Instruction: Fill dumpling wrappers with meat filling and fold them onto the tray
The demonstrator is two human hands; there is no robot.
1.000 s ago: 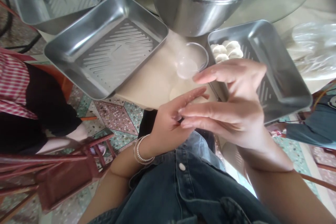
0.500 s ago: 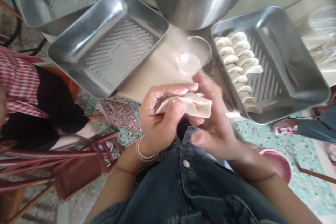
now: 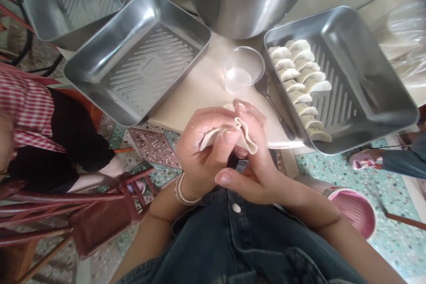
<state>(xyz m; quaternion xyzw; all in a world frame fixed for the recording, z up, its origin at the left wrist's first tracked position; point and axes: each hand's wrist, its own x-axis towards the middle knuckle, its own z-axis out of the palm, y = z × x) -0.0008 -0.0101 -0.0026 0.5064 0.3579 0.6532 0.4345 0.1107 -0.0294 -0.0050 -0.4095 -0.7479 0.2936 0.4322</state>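
Observation:
A half-folded dumpling (image 3: 246,140) is between my hands over the table's front edge. My left hand (image 3: 203,146) grips its left part, thumb on the near side of the wrapper and fingers behind. Curled against the right end are the fingers of my right hand (image 3: 254,168), pushing the wrapper into a fold, while the thumb sticks out to the left, off the dough. At the right end the edges of the dough look wavy and apart. The filling is hidden. Finished dumplings (image 3: 301,71) lie in overlapping rows in the metal tray (image 3: 376,93) on the right.
Behind my hands stands a clear plastic cup (image 3: 244,69), with a metal utensil (image 3: 276,108) to its right. A large steel bowl (image 3: 246,9) of filling is farther back. Another metal tray (image 3: 146,71) lies left. A person in checked cloth (image 3: 31,106) sits left; a pink-rimmed bin (image 3: 354,213) is right.
My right hand has moved left and closed in on the dumpling, its fingers bending the open right end inward. The utensil beside the tray now shows more fully. My left hand keeps its grip.

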